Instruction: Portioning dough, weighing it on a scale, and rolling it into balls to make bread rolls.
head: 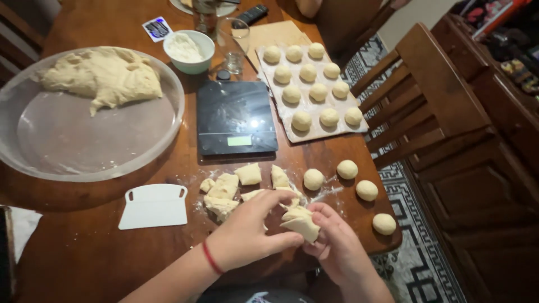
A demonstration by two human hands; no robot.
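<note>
A pale piece of dough (300, 221) is pinched between both my hands at the near edge of the wooden table (84, 252). My left hand (250, 233), with a red band at the wrist, grips it from the left. My right hand (337, 244) cups it from below and the right. Several cut dough pieces (224, 193) lie on the floured spot just behind my hands. Several rolled dough balls (366, 190) sit to the right, near the table edge.
A white plastic scraper (154, 206) lies to the left. A black scale (234, 118) sits behind, then a tray of dough balls (310, 90), a large clear bowl (84, 163) holding a dough mass (104, 76), a white bowl (189, 51) and a glass (234, 47). A wooden chair (432, 106) stands right.
</note>
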